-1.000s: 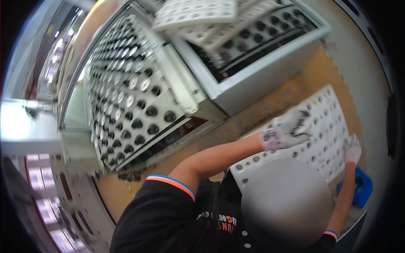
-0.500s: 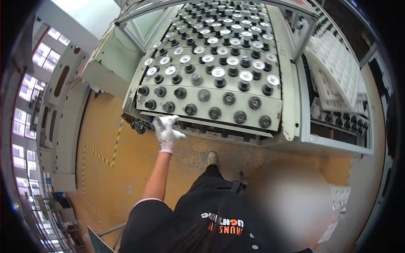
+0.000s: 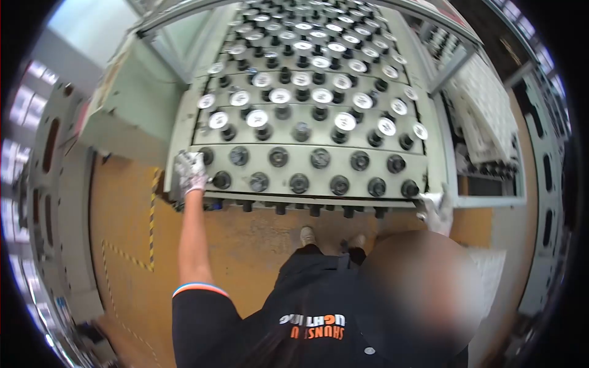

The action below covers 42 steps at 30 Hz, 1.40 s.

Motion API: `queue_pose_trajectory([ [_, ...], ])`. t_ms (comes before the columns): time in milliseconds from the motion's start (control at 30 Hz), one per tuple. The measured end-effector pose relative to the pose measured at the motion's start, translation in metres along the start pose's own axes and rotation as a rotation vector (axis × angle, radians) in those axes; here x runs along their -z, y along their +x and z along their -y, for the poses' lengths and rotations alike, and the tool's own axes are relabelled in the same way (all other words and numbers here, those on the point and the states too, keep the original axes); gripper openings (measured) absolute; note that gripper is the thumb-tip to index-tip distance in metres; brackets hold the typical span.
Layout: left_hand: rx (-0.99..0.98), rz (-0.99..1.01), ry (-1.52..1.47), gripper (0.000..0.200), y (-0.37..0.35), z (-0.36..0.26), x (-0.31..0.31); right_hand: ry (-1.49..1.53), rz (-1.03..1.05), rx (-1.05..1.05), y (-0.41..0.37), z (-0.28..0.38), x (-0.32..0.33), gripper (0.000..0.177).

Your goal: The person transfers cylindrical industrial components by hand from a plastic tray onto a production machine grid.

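Observation:
My left hand (image 3: 191, 170), in a whitish stained glove, is at the left end of the pale front panel (image 3: 279, 173), with its fingers bent over that end beside a black round holder (image 3: 221, 180). At the panel's right front corner is my right hand (image 3: 437, 211), also gloved and slightly blurred, its fingers apart and touching the corner. Two rows of black round holders stand on the front panel. Behind them, rows of black posts carry white discs (image 3: 322, 96).
A metal frame bar (image 3: 455, 69) rises at the right. Perforated white trays (image 3: 485, 110) lean on a side rack. A pale cabinet (image 3: 132, 101) stands at the left. Yellow-black tape (image 3: 153, 214) marks the orange floor. A blurred round area covers the lower right.
My left hand has moved left and up from below the front edge to the panel's left end. My right hand has come into view at the right corner. The camera view has shifted.

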<state>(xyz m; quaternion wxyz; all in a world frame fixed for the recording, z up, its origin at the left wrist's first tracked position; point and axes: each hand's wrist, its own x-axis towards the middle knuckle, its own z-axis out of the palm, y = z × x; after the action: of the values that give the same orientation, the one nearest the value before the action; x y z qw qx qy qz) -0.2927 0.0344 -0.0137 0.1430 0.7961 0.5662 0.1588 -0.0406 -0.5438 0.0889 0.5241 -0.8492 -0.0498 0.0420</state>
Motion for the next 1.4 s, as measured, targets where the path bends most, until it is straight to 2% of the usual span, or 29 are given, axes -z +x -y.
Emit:
queue_pose_trajectory([
  [33,-0.354,-0.038,0.403,0.053,0.021,0.044,-0.025,-0.015,0.018,0.001,0.000,0.006,-0.004,0.055],
  [67,-0.147,-0.095,0.141,0.053,0.006,0.009,-0.006,-0.053,0.036,0.004,0.006,-0.006,-0.007,0.053],
  [100,-0.103,-0.078,0.088,0.052,-0.008,-0.016,0.015,-0.212,-0.001,0.122,0.008,-0.004,-0.012,0.051],
  [133,-0.136,-0.113,0.186,0.051,-0.017,-0.024,0.020,-0.087,0.055,0.006,0.010,0.007,-0.018,0.049],
  [167,-0.227,-0.037,0.323,0.051,0.002,-0.009,0.013,-0.353,-0.025,0.310,0.020,-0.017,-0.021,0.049],
  [200,-0.243,-0.039,0.220,0.051,0.010,-0.001,0.003,-0.401,-0.051,0.278,0.027,-0.030,-0.026,0.052],
  [233,-0.277,0.001,0.075,0.050,0.022,0.019,-0.013,-0.188,0.029,-0.035,0.018,0.020,-0.034,0.055],
  [267,-0.339,0.017,0.320,0.051,0.019,0.008,-0.001,-0.394,-0.076,0.286,0.039,-0.034,-0.041,0.054],
  [300,-0.173,-0.035,0.113,0.052,0.005,-0.012,0.008,-0.494,-0.056,0.261,0.038,-0.012,-0.043,0.053],
  [333,-0.327,-0.110,0.221,0.056,0.025,0.020,-0.014,-0.519,-0.105,0.319,0.045,-0.015,-0.050,0.051],
  [400,-0.206,0.094,0.139,0.061,0.009,-0.007,0.016,-0.616,-0.117,0.368,0.058,-0.021,-0.060,0.048],
  [500,-0.179,0.156,0.040,0.071,-0.015,-0.027,0.040,-0.706,-0.082,0.400,0.075,-0.022,-0.075,0.051],
  [533,-0.101,-0.040,0.135,0.077,-0.039,-0.048,0.050,-0.767,-0.065,0.399,0.080,-0.029,-0.083,0.051],
  [600,-0.252,-0.237,-0.220,0.078,-0.043,-0.024,0.036,-0.861,-0.076,0.391,0.088,-0.046,-0.100,0.054],
  [633,-0.116,-0.151,-0.535,0.076,-0.067,-0.056,0.053,-0.824,-0.067,0.411,0.089,-0.049,-0.103,0.054],
  [667,-0.130,-0.188,-0.781,0.065,-0.078,-0.067,0.047,-0.788,-0.055,0.431,0.089,-0.050,-0.105,0.054],
  [733,-0.012,-0.120,-0.984,0.053,-0.096,-0.099,0.042,-0.782,-0.135,0.428,0.090,-0.058,-0.115,0.059],
  [800,0.071,-0.016,-1.063,0.041,-0.107,-0.137,0.033,-0.741,-0.106,0.419,0.087,-0.047,-0.112,0.053],
  [867,0.064,0.108,-0.973,0.048,-0.102,-0.159,0.021,-0.753,0.046,0.380,0.085,-0.029,-0.099,0.065],
  [933,0.022,0.213,-0.710,0.055,-0.093,-0.176,0.016,-0.703,0.084,0.407,0.073,-0.023,-0.084,0.088],
  [967,-0.249,0.040,-0.586,0.061,-0.079,-0.165,-0.014,-0.659,-0.010,0.382,0.064,-0.028,-0.080,0.086],
  [1000,-0.444,-0.072,-0.464,0.056,-0.090,-0.185,0.001,-0.620,-0.103,0.345,0.054,-0.029,-0.075,0.083],
  [1067,-0.613,-0.083,-0.377,0.060,-0.085,-0.188,-0.016,-0.511,-0.049,0.267,0.047,-0.029,-0.070,0.076],
  [1100,-0.508,0.114,-0.366,0.063,-0.085,-0.191,-0.022,-0.463,-0.035,0.217,0.041,-0.025,-0.068,0.073],
  [1133,-0.585,0.108,-0.306,0.066,-0.087,-0.193,-0.029,-0.510,-0.013,0.244,0.036,-0.016,-0.073,0.059],
  [1200,-0.796,0.007,-0.108,0.067,-0.093,-0.203,-0.030,-0.417,-0.055,0.606,0.046,-0.008,-0.093,0.053],
  [1267,-0.817,0.014,0.047,0.065,-0.095,-0.209,-0.033,-0.405,0.059,0.554,0.051,0.031,-0.114,0.046],
  [1333,-0.822,0.062,0.141,0.064,-0.099,-0.213,-0.030,-0.466,0.000,0.791,0.069,0.043,-0.148,0.037],
  [1400,-0.849,0.026,0.141,0.063,-0.096,-0.208,-0.033,-0.665,0.093,0.811,0.080,0.057,-0.177,0.022],
])
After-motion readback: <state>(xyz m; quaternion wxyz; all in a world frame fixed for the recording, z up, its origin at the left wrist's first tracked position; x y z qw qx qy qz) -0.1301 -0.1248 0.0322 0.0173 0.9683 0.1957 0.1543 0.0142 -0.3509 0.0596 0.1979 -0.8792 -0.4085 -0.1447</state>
